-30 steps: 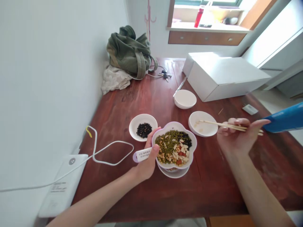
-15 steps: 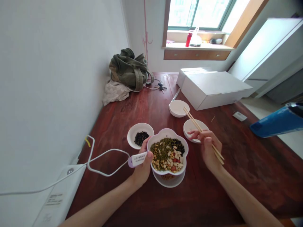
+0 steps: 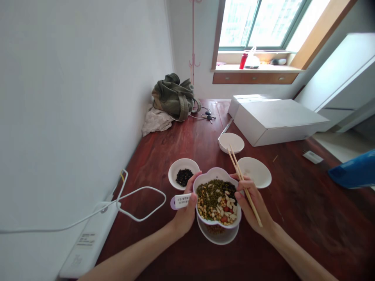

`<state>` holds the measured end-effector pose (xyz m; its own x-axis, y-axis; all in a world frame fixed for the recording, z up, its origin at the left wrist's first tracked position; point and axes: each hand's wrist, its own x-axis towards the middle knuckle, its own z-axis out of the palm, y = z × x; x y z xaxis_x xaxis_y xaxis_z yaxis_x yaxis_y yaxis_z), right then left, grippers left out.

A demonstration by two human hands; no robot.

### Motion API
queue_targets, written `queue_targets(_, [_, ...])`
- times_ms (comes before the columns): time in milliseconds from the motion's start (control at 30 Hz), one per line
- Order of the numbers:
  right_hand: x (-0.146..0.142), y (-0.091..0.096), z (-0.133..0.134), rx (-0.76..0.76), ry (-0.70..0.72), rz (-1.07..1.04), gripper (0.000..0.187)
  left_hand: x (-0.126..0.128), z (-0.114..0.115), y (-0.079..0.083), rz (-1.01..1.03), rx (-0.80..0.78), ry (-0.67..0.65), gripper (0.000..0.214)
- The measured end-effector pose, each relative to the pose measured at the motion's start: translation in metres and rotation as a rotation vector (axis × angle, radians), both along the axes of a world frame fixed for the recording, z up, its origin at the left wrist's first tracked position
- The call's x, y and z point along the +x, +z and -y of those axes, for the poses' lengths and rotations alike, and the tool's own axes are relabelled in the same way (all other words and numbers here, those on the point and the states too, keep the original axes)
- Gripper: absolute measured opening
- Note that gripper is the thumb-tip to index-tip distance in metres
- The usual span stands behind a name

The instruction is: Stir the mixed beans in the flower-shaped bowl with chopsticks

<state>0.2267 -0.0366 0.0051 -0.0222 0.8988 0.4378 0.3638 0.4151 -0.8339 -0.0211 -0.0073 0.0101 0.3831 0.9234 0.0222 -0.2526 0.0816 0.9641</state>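
Observation:
My left hand (image 3: pixel 185 214) grips the left side of a white flower-shaped bowl (image 3: pixel 217 171), thumb near its labelled lilac handle (image 3: pixel 181 201). Green beans, yellow beans, peanuts, black grains and a few red pieces fill that bowl. My right hand (image 3: pixel 258 208) is closed round a pair of chopsticks (image 3: pixel 244 181), tips pointing up and away, its fingers at the bowl's right edge. Partly hidden beneath, a round bowl (image 3: pixel 224 240) shows brown beans. A white bowl (image 3: pixel 173 170) with black grains stands just behind my left hand.
Two white bowls, a nearer one (image 3: pixel 265 175) and a farther one (image 3: pixel 231 143), stand beyond my right hand. A white box (image 3: pixel 284 117), green bag (image 3: pixel 172 97) and keys (image 3: pixel 209 117) lie farther back. A white cable (image 3: pixel 140 189) loops left; a blue bottle (image 3: pixel 354 169) is at right.
My right hand has moved left with the chopsticks, from beside the nearer white bowl to the flower-shaped bowl's right edge. My left hand keeps its grip. The whole view has shifted slightly.

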Motion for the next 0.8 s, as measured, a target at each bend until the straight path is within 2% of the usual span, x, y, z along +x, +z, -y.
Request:
queue_targets(100, [-0.003,-0.005,0.001,0.011,-0.036,-0.039,0.004,0.001,0.002,0.006,0.022,0.046,-0.137,0.098])
queue_targets(200, [-0.006,-0.003,0.001,0.001,-0.082,-0.091,0.002,0.002,0.004,0.009,0.076,0.016,-0.258,0.117])
queue_targets(367, [-0.007,0.007,-0.002,-0.102,-0.157,-0.273,0.015,0.005,0.005,0.012,0.117,-0.053,-0.331,0.135])
queue_targets(533, [0.002,0.016,-0.007,-0.17,-0.17,-0.365,0.019,0.007,0.005,0.001,0.181,0.026,-0.324,0.153])
queue_targets(733, [0.018,0.038,-0.012,-0.294,-0.134,-0.554,0.024,0.002,0.002,-0.012,0.174,0.163,-0.368,0.149])
queue_targets(800, [0.023,0.045,-0.013,-0.295,-0.116,-0.527,0.022,0.001,0.001,-0.011,0.149,0.167,-0.381,0.145])
